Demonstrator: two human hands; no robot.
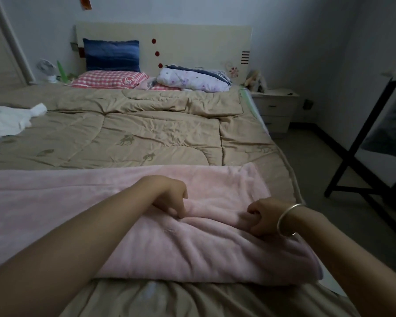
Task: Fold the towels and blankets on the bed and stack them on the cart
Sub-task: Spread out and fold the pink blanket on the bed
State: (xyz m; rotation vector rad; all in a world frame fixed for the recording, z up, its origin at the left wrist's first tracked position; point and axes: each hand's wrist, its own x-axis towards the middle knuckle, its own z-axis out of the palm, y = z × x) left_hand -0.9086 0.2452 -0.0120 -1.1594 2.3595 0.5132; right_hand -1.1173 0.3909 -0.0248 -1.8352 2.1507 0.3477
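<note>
A pink fleece blanket (78, 202) lies across the near end of the bed, partly folded over itself at the right. My left hand (169, 195) pinches a raised fold near its middle. My right hand (264, 217), with a silver bangle on the wrist, grips the same bunched fold a little to the right. A white towel (7, 121) lies crumpled at the bed's left edge. No cart is in sight.
A tan quilt (135, 129) covers the bed. Pillows and a rolled floral blanket (192, 80) sit by the headboard. A white nightstand (274, 108) stands at the far right. A black metal frame (361, 143) stands on the floor to the right.
</note>
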